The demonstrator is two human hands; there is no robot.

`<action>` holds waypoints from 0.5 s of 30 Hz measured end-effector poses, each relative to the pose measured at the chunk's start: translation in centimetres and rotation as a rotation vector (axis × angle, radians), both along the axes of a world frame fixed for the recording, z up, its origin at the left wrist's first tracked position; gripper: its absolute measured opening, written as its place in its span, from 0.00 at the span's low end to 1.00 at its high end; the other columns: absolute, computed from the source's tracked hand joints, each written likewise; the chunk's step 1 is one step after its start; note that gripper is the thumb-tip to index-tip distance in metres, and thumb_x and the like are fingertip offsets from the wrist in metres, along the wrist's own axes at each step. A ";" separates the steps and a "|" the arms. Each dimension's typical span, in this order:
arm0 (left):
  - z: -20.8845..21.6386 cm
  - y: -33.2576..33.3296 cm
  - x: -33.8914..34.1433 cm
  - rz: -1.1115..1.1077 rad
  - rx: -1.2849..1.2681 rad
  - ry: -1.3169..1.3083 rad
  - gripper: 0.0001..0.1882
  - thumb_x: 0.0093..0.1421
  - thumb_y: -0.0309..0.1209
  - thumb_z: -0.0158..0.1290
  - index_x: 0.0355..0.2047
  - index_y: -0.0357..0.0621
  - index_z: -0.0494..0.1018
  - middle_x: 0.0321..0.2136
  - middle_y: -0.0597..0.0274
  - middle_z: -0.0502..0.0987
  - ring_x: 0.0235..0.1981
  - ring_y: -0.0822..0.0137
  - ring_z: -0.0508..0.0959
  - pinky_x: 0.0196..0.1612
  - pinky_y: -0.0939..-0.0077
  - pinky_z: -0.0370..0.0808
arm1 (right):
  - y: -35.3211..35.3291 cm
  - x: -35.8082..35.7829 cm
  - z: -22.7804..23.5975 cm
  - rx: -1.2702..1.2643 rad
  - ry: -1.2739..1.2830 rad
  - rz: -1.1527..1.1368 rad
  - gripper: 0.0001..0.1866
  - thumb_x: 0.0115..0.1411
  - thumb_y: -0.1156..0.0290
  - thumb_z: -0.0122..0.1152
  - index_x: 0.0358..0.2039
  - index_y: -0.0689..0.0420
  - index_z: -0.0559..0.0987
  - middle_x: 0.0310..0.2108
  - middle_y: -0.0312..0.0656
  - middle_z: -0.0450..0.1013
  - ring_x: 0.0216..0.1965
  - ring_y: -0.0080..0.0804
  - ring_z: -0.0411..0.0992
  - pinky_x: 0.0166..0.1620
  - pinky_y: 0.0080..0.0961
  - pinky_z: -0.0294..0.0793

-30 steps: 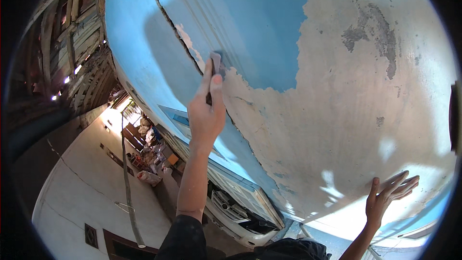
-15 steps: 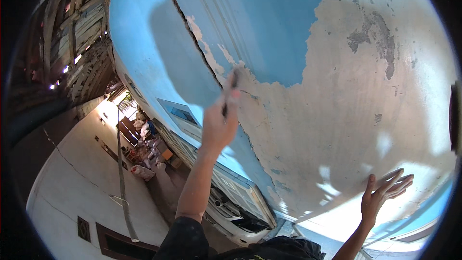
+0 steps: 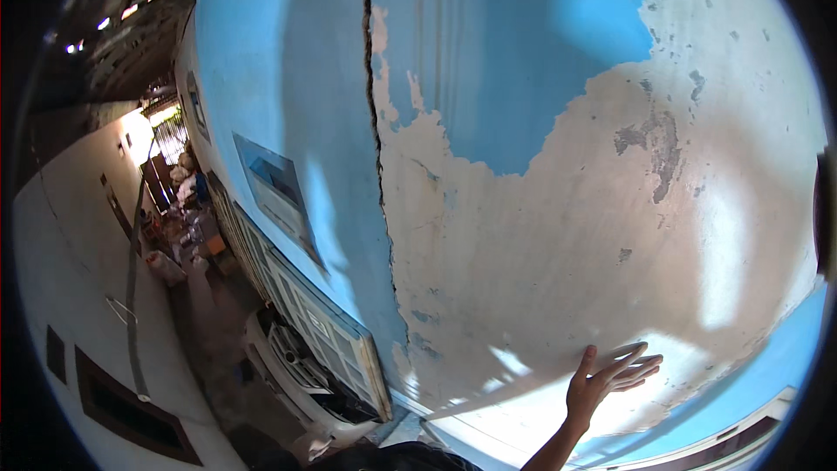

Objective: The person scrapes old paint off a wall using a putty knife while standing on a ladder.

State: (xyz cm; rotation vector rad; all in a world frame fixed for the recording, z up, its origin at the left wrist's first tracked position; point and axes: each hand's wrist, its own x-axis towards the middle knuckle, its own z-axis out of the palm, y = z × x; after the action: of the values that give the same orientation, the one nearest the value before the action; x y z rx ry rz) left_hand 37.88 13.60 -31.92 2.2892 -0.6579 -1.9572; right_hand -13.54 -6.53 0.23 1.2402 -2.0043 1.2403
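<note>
My right hand (image 3: pixel 603 384) is at the lower right with its fingers spread and nothing in them. It is against or just in front of the peeled wall (image 3: pixel 540 279), its shadow falling beside the fingers; firm contact is hard to judge. A pale, blurred patch at the bottom edge, beside a dark sleeve, looks like my left hand (image 3: pixel 316 447). Its fingers and anything in them cannot be made out. Blue paint (image 3: pixel 497 78) covers the upper wall, with a ragged edge above the bare greyish-white surface. Left of that edge, a long dark crack (image 3: pixel 377 139) runs down the wall.
A small window (image 3: pixel 277 196) and a light-framed door or window panel (image 3: pixel 336 331) lie left of the crack. Below stands a white vehicle (image 3: pixel 288 375). Bags and boxes (image 3: pixel 187 227) crowd the alley's far end. A pole (image 3: pixel 134 296) leans by the opposite white wall.
My left hand, which held a scraper-like tool at the blue paint's edge, has dropped away to the bottom edge. The view has turned; my right hand keeps its spread pose by the wall.
</note>
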 end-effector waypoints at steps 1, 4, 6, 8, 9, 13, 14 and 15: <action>-2.3 0.9 0.5 -0.019 -0.069 -0.057 0.24 0.58 0.27 0.46 0.56 0.45 0.62 0.41 0.44 0.71 0.39 0.58 0.74 0.48 0.59 0.67 | -0.1 0.0 0.2 -0.020 0.015 -0.013 0.47 0.60 0.35 0.42 0.69 0.49 0.41 0.70 0.53 0.24 0.69 0.58 0.23 0.63 0.67 0.29; -8.2 4.1 0.7 -0.066 -0.276 -0.234 0.21 0.58 0.30 0.47 0.53 0.42 0.65 0.40 0.43 0.72 0.40 0.56 0.74 0.48 0.59 0.67 | 0.6 1.2 1.3 -0.019 -0.105 0.006 0.45 0.60 0.37 0.44 0.69 0.48 0.43 0.70 0.53 0.26 0.70 0.57 0.25 0.63 0.66 0.30; -10.8 5.5 0.6 -0.090 -0.415 -0.361 0.20 0.58 0.31 0.48 0.50 0.40 0.66 0.40 0.43 0.73 0.41 0.54 0.74 0.48 0.59 0.67 | 0.8 2.3 2.0 -0.066 -0.085 0.011 0.44 0.60 0.40 0.48 0.69 0.47 0.45 0.70 0.53 0.29 0.70 0.57 0.28 0.63 0.66 0.34; -12.3 5.4 -0.1 -0.111 -0.556 -0.484 0.19 0.58 0.33 0.48 0.48 0.38 0.68 0.39 0.42 0.73 0.42 0.53 0.73 0.48 0.60 0.67 | 0.7 3.4 1.8 -0.177 -0.187 0.095 0.43 0.60 0.43 0.52 0.68 0.48 0.48 0.70 0.53 0.31 0.70 0.57 0.29 0.63 0.66 0.40; -13.1 5.7 -0.3 -0.117 -0.622 -0.553 0.18 0.58 0.34 0.49 0.47 0.37 0.69 0.39 0.42 0.73 0.43 0.52 0.73 0.48 0.60 0.67 | 0.7 4.3 1.7 -0.227 -0.172 0.161 0.41 0.60 0.47 0.54 0.67 0.51 0.51 0.69 0.53 0.33 0.70 0.57 0.31 0.62 0.67 0.44; -15.5 4.5 -1.0 -0.107 -0.854 -0.861 0.19 0.59 0.37 0.50 0.43 0.34 0.72 0.39 0.41 0.74 0.45 0.49 0.73 0.48 0.60 0.67 | 2.2 9.8 2.3 -0.244 -0.291 0.574 0.29 0.62 0.64 0.56 0.61 0.58 0.61 0.63 0.54 0.53 0.67 0.50 0.48 0.64 0.54 0.48; -15.5 3.9 -1.0 -0.110 -0.906 -0.947 0.19 0.59 0.38 0.51 0.42 0.33 0.73 0.38 0.41 0.75 0.45 0.49 0.73 0.48 0.60 0.67 | 2.2 10.7 1.7 -0.237 -0.334 0.741 0.26 0.62 0.67 0.55 0.59 0.59 0.63 0.60 0.54 0.60 0.65 0.48 0.54 0.65 0.49 0.50; -16.1 1.6 -1.2 -0.108 -0.963 -1.032 0.19 0.59 0.39 0.51 0.41 0.32 0.74 0.38 0.40 0.75 0.46 0.48 0.73 0.48 0.60 0.67 | 2.9 11.6 1.4 -0.078 -0.402 0.936 0.25 0.62 0.68 0.55 0.58 0.59 0.63 0.57 0.52 0.63 0.62 0.47 0.58 0.64 0.45 0.53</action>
State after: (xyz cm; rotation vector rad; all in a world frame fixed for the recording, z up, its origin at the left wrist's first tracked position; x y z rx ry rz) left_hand 36.69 15.20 -47.98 2.3290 -1.3664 -0.1040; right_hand -1.95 -3.66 1.67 2.1330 -1.5804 2.0953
